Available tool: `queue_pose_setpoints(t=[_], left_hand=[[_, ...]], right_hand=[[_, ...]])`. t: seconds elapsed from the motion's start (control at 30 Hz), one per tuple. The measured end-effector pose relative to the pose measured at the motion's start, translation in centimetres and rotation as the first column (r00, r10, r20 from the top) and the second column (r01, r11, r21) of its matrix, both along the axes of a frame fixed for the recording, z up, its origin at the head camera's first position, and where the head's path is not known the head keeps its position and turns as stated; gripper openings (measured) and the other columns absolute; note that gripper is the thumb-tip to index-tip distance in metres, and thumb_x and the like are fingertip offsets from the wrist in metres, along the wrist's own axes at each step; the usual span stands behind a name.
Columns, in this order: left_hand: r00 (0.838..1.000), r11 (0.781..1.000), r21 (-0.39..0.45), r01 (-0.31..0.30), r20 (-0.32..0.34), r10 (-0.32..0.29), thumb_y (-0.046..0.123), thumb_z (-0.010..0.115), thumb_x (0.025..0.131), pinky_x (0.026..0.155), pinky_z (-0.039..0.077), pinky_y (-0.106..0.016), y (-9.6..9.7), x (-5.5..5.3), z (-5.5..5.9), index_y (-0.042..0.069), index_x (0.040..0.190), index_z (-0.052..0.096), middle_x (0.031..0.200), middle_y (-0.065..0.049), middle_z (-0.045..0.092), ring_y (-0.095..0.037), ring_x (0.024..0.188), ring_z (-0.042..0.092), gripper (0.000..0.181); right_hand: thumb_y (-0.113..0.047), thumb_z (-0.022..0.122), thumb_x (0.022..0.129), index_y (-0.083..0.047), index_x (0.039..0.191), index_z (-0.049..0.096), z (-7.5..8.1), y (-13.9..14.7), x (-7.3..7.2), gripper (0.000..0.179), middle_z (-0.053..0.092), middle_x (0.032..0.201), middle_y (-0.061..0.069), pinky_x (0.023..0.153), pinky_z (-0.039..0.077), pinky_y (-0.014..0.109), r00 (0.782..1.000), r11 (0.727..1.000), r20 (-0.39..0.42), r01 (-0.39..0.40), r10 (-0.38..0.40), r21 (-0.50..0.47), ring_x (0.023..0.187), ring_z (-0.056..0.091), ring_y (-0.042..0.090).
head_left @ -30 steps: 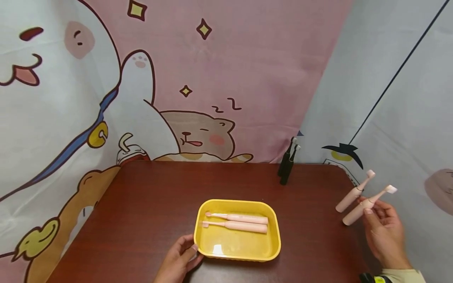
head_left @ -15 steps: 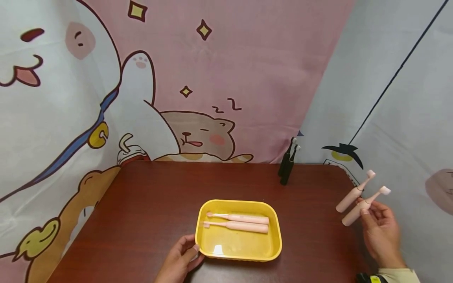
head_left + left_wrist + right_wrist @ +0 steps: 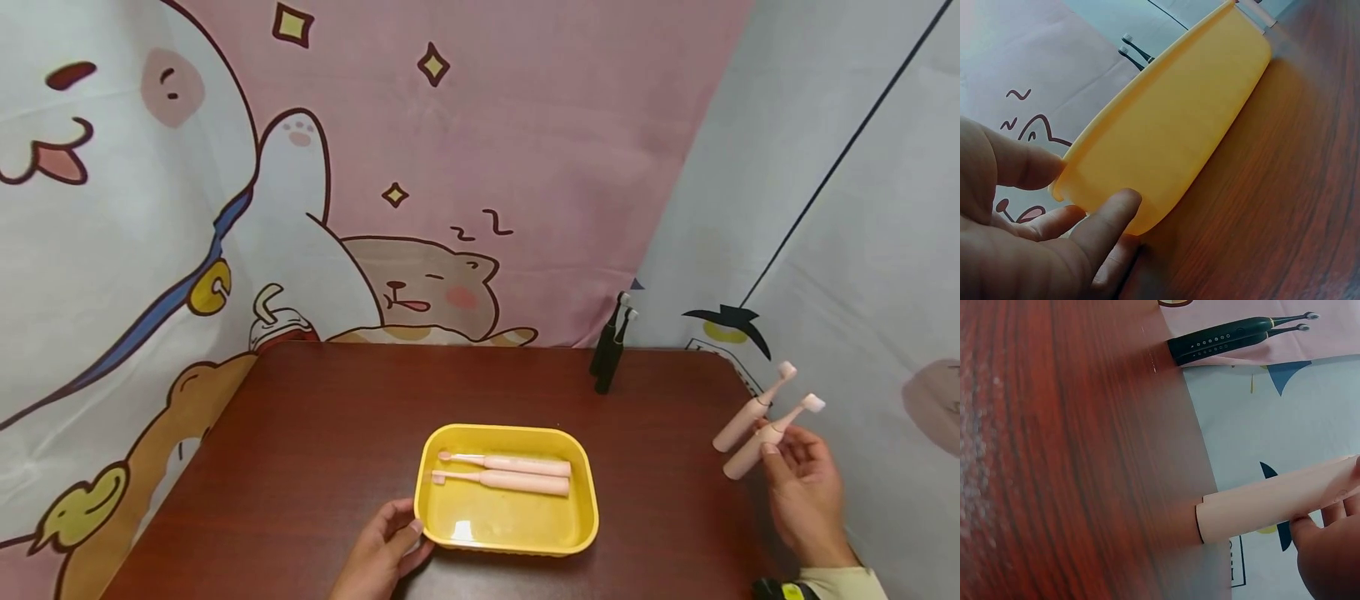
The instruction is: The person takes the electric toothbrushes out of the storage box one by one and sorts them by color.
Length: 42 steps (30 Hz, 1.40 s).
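Observation:
My left hand point(image 3: 382, 542) holds the near left corner of a yellow plastic tray point(image 3: 517, 533); in the left wrist view the thumb lies against the tray's outer wall point(image 3: 1166, 106). Two pale pink electric toothbrushes lie side by side in the tray, the rear one point(image 3: 525, 465) and the front one point(image 3: 525, 482), heads to the left. At the table's right side, my right hand point(image 3: 810, 492) pinches a pink electric toothbrush point(image 3: 753, 450) by its handle, brush head up. Another pink electric toothbrush point(image 3: 738, 425) stands just behind it. The right wrist view shows their handles point(image 3: 1260, 500) overlapping.
Two black electric toothbrushes point(image 3: 609, 362) stand upright near the back edge of the dark red-brown wooden table point(image 3: 315, 433). A cartoon-printed cloth point(image 3: 540, 167) hangs behind the table and along its sides.
My right hand has shifted slightly left, and the held toothbrush's head has swung left, so it stands a little more upright. The left hand and tray look almost unchanged.

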<state>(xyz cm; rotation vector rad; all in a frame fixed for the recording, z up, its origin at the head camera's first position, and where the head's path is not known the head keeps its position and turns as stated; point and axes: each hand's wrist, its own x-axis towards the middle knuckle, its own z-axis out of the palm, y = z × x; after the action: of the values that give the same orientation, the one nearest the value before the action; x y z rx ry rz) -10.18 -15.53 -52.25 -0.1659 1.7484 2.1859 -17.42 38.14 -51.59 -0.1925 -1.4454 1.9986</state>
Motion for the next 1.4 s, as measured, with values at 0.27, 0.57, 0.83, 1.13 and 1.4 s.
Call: queue_pose_setpoints(t=[0.27, 0.57, 0.83, 1.13, 1.4], left_hand=[[1.0, 1.0, 0.008, 0.0, -0.005, 0.0, 0.014, 0.056, 0.101, 0.098, 0.055, -0.042, 0.0, 0.0, 0.0, -0.012, 0.14, 0.032, 0.144, -0.035, 0.036, -0.026, 0.12, 0.055, 0.052], [1.0, 1.0, 0.017, 0.002, -0.011, -0.002, 0.012, 0.055, 0.101, 0.098, 0.054, -0.041, 0.1, 0.1, 0.2, -0.013, 0.14, 0.031, 0.142, -0.035, 0.037, -0.025, 0.118, 0.056, 0.051], [1.0, 1.0, 0.0, 0.0, -0.005, 0.0, 0.013, 0.054, 0.102, 0.1, 0.053, -0.044, 0.0, 0.2, 0.2, -0.012, 0.141, 0.031, 0.144, -0.035, 0.036, -0.026, 0.121, 0.054, 0.051], [1.0, 1.0, 0.002, 0.004, 0.003, -0.004, 0.013, 0.055, 0.102, 0.099, 0.053, -0.044, 0.0, 0.1, 0.2, -0.013, 0.14, 0.031, 0.144, -0.035, 0.036, -0.028, 0.122, 0.055, 0.052], [1.0, 1.0, 0.003, -0.005, 0.002, 0.005, 0.011, 0.054, 0.101, 0.099, 0.054, -0.044, 0.2, 0.1, 0.2, -0.013, 0.139, 0.031, 0.143, -0.036, 0.037, -0.028, 0.122, 0.054, 0.051]], right_hand=[[0.023, 0.061, 0.083, 0.001, 0.129, 0.053, 0.6, 0.1, 0.8, 0.052, 0.064, 0.117, 0.007, 0.08, 0.056, 0.013, 0.997, 0.997, 0.001, 0.078, -0.078, -0.001, 0.105, 0.061, 0.013], [0.029, 0.058, 0.08, 0.004, 0.132, 0.05, 1.5, -0.1, 2.8, 0.058, 0.065, 0.122, 0.011, 0.081, 0.057, 0.015, 0.996, 0.996, -0.031, 0.085, -0.086, -0.019, 0.108, 0.066, 0.014], [0.032, 0.057, 0.078, 0.009, 0.124, 0.051, 4.2, -1.8, 4.9, 0.052, 0.065, 0.114, 0.018, 0.079, 0.059, 0.019, 0.969, 0.985, -0.194, 0.13, -0.151, -0.117, 0.102, 0.069, 0.02], [0.034, 0.051, 0.08, 0.014, 0.122, 0.049, 6.8, -5.4, 5.7, 0.047, 0.065, 0.117, 0.023, 0.08, 0.06, 0.026, 0.972, 0.985, -0.235, -0.014, -0.028, -0.175, 0.107, 0.068, 0.027], [0.022, 0.051, 0.091, 0.019, 0.131, 0.041, 7.4, -10.6, 4.4, 0.041, 0.063, 0.129, 0.015, 0.095, 0.055, 0.029, 0.952, 0.954, -0.073, -0.292, 0.296, 0.067, 0.119, 0.062, 0.023]])
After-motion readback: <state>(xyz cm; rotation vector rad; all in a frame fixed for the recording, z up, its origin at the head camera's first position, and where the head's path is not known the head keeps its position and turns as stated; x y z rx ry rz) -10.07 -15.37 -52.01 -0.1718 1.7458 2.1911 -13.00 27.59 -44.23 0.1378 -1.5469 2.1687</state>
